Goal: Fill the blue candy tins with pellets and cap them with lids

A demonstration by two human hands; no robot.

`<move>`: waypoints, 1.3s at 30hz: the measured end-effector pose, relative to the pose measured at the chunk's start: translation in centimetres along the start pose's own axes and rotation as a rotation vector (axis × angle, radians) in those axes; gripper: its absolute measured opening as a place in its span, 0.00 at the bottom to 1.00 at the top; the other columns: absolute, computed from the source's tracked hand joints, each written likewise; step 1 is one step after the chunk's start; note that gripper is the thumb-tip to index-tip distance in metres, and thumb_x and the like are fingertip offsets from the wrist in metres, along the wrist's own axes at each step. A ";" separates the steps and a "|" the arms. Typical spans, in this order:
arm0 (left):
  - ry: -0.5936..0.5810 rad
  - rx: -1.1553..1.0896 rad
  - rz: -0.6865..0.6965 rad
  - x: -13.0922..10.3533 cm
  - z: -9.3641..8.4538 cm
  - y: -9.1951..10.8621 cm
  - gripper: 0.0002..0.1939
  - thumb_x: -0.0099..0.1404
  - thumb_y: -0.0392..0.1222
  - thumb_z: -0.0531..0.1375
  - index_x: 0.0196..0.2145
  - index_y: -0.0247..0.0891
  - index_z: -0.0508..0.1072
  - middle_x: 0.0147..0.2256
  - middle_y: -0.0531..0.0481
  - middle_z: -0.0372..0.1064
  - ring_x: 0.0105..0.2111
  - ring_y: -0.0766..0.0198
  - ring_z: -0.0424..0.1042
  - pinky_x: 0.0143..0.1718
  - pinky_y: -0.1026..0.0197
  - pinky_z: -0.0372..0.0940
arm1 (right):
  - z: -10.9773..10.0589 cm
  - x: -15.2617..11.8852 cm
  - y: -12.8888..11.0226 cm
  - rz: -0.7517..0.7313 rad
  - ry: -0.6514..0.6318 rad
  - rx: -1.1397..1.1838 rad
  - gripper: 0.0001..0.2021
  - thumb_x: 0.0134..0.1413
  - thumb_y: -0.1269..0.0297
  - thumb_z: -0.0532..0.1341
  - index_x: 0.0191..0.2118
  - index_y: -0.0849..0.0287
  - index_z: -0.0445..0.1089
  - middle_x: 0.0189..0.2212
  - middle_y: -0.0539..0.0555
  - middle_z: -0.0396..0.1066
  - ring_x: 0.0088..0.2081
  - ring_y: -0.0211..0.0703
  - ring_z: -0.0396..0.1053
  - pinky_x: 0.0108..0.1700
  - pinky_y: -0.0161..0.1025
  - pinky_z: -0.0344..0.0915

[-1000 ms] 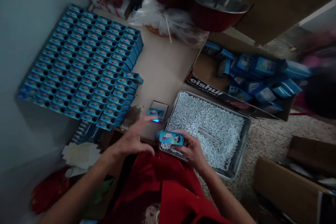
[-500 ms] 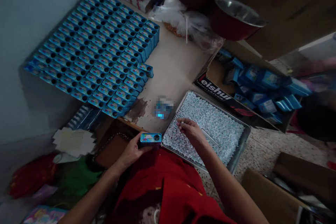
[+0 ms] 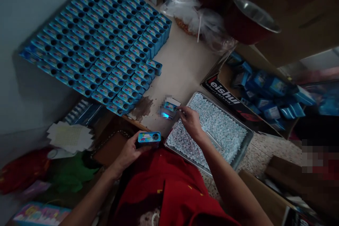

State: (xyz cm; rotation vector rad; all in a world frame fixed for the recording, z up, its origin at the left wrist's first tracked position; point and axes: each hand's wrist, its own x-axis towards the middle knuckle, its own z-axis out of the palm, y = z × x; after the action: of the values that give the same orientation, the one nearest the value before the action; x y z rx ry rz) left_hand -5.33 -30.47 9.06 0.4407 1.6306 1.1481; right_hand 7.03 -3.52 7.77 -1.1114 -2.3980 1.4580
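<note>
Fingers [image 3: 182, 109] of right hand [image 3: 191, 122] in apparent pinch near small blue box [image 3: 169, 106]

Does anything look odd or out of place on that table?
Yes, two things. One blue box juts out from the right edge of the otherwise tidy block of boxes. Nearby, the pale table has a ragged brown patch, perhaps worn or stained.

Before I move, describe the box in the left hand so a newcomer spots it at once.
Find the large block of blue boxes on the table. Below it, toward the red clothing, the left hand holds a single box, printed top facing up. Unlike those in the rows, it is held off the table.
</note>
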 end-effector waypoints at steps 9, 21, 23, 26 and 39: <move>0.028 0.001 -0.010 0.3 -1.1 0.4 0.21 0.60 0.49 0.69 0.47 0.39 0.72 0.42 0.49 0.78 0.42 0.57 0.78 0.47 0.58 0.71 | 0.0 0.6 0.8 0.020 -0.004 -0.048 0.18 0.59 0.63 0.60 0.54 0.52 0.75 0.41 0.55 0.79 0.41 0.51 0.72 0.47 0.45 0.65; -0.001 0.377 0.323 5.4 2.7 3.3 0.15 0.60 0.39 0.68 0.46 0.41 0.76 0.44 0.48 0.76 0.44 0.56 0.74 0.48 0.56 0.67 | -5.0 -6.5 6.6 0.449 0.200 0.343 0.19 0.56 0.46 0.63 0.41 0.58 0.80 0.33 0.56 0.77 0.36 0.47 0.72 0.43 0.45 0.66; -0.031 0.461 0.417 6.0 3.7 3.9 0.14 0.61 0.35 0.66 0.46 0.41 0.76 0.44 0.48 0.75 0.46 0.56 0.73 0.49 0.55 0.66 | -5.7 -7.8 7.2 0.367 0.271 0.089 0.17 0.56 0.46 0.63 0.40 0.53 0.80 0.45 0.57 0.79 0.52 0.56 0.70 0.57 0.56 0.61; -0.072 0.594 0.526 6.5 6.0 5.0 0.16 0.62 0.31 0.63 0.47 0.41 0.76 0.45 0.47 0.75 0.47 0.55 0.71 0.49 0.55 0.65 | -5.4 -9.5 6.5 0.346 0.314 0.116 0.18 0.58 0.43 0.61 0.42 0.50 0.80 0.53 0.56 0.76 0.62 0.58 0.63 0.64 0.61 0.53; 0.006 1.217 0.666 4.5 14.5 8.2 0.23 0.63 0.27 0.58 0.52 0.46 0.78 0.47 0.45 0.76 0.48 0.49 0.69 0.51 0.47 0.60 | 0.4 -10.0 4.3 0.801 0.330 1.604 0.07 0.45 0.63 0.68 0.30 0.60 0.76 0.27 0.51 0.74 0.34 0.42 0.70 0.38 0.37 0.69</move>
State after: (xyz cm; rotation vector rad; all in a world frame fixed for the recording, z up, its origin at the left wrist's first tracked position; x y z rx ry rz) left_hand 3.81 -16.56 13.64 1.8449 2.1191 0.4237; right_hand 16.38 -9.07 6.65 -1.4418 -0.0388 2.2330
